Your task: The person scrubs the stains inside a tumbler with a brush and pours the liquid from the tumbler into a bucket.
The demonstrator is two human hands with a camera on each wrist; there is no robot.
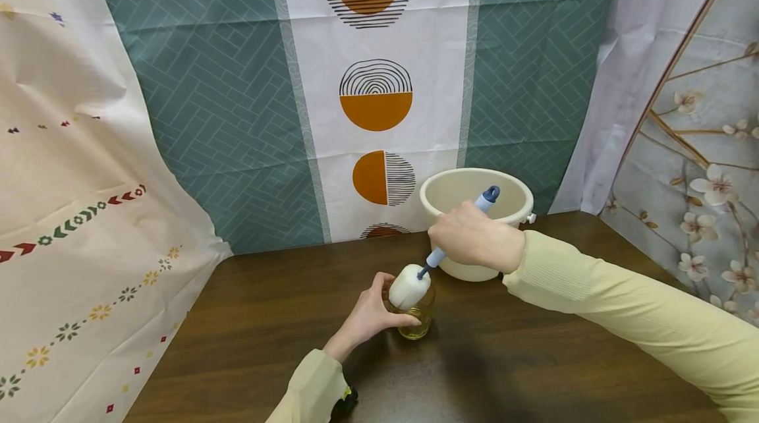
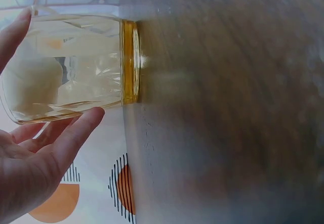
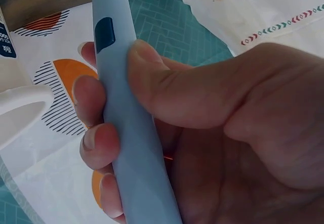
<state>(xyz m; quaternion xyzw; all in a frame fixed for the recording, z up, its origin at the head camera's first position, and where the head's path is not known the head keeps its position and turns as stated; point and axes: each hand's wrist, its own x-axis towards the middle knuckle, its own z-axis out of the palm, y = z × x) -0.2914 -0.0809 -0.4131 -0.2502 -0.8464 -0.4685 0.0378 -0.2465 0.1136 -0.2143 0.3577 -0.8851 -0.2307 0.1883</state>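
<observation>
A clear amber glass [image 1: 422,321] stands upright on the table, its base against the wood in the left wrist view. My left hand [image 1: 372,311] holds it from the left, thumb on the near side and fingers round the far side. My right hand [image 1: 474,237] grips the light blue handle [image 3: 129,107] of a sponge brush, fingers wrapped round it and thumb along it. The brush's white sponge head [image 1: 409,287] is tilted at the mouth of the glass. Through the glass wall [image 2: 91,82], part of the sponge [image 2: 35,85] shows inside near the rim.
A cream bucket [image 1: 474,271] stands behind my right hand, near the back of the dark wooden table [image 1: 284,317]. Patterned cloths [image 1: 219,113] hang behind the table and at both sides. A dark band [image 1: 345,403] sits at my left wrist.
</observation>
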